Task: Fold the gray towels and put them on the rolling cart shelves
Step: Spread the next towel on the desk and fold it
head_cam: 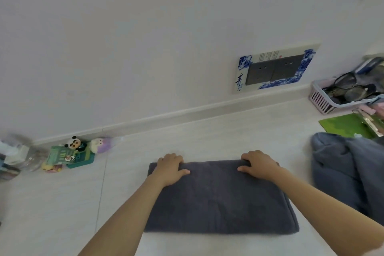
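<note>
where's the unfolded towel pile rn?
Head view, right edge: the crumpled gray towel pile lies on the white surface right of the folded towel, just below the green clipboard.

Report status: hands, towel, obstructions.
Left hand and right hand grip far edge of folded gray towel. Unfolded towel pile to the right. Cart not in view.

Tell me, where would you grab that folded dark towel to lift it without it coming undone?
Probably by its two short ends, one hand from each side, fingers slid underneath. The towel lies flat as a wide layered rectangle; supporting both ends keeps the layers together. Now the left hand and right hand grip only its far edge.
</note>
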{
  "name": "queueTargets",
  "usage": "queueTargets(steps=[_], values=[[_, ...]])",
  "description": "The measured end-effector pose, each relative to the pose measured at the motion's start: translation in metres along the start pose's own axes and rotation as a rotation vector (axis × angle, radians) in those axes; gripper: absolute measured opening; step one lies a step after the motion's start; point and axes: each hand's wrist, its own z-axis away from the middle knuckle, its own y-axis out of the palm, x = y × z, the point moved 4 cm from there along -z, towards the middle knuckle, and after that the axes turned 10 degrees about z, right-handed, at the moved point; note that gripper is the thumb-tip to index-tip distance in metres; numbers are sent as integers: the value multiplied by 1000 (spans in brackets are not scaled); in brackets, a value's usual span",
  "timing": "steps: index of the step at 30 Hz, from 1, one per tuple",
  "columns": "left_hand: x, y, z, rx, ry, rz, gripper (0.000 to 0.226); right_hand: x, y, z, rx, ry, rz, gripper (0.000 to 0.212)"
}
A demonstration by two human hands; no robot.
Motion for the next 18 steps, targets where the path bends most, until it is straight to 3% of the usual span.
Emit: queueTargets(steps=[7, 10, 13, 18], values=[[13, 22, 0, -207, 0, 147, 35, 3, 24, -3, -157, 55, 67, 40], [11, 18, -5, -117, -11, 142, 37, 3, 23, -5, -166, 82, -8, 37], [8, 9, -8, 10, -16, 69, 39, 3, 16, -9, -57, 56, 36, 37], [9, -22, 17, 99, -43, 399, 32, -3, -13, 0, 19, -28, -227, 22]])
